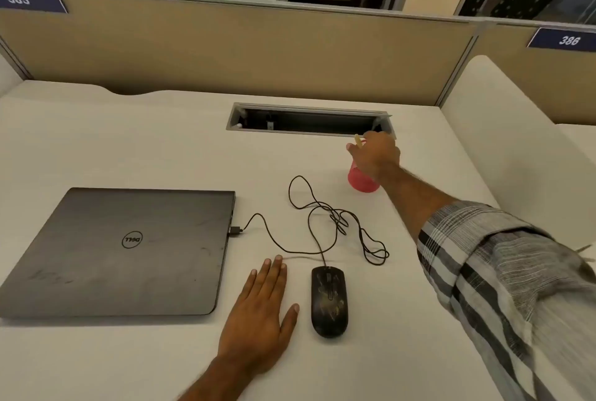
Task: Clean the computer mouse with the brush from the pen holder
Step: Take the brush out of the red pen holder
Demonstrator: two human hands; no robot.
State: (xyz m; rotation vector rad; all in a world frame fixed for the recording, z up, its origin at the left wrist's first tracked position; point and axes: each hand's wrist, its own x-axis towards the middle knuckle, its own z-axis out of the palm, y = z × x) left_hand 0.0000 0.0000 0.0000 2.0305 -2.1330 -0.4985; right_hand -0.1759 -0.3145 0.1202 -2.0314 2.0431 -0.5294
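Head view: right hand over red pen holder near desk's far edge, fingers closing round pale brush handle; left hand flat, holding nothing, beside dusty mouse at near edge; step: fetching brush; next: lift out, carry to mouse

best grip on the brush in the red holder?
Pinch the pale handle tip from above. It is the only part of the brush showing over the pen holder, and the right hand is already on it; its grip is hidden.
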